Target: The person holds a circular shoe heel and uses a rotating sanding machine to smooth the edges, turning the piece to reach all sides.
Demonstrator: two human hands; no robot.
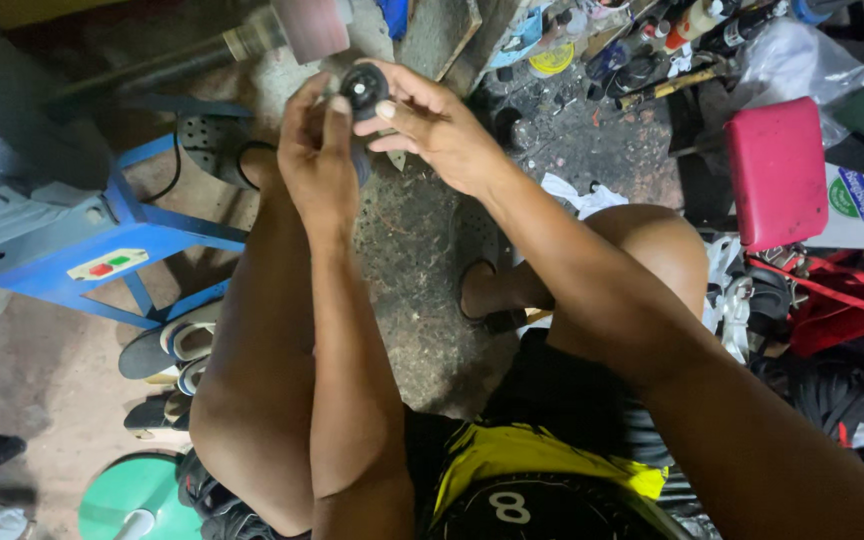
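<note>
Both hands, left hand and right hand, grip a round black disc, flat face toward the camera.

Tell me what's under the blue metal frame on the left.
Under the blue metal frame lie a few sandals on the bare concrete floor. The person's left leg covers the rest.

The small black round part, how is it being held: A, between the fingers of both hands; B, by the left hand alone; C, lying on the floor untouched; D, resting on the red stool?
A: the small black round part sits up in front of the person, with the left hand and the right hand both closing their fingers around it.
</note>
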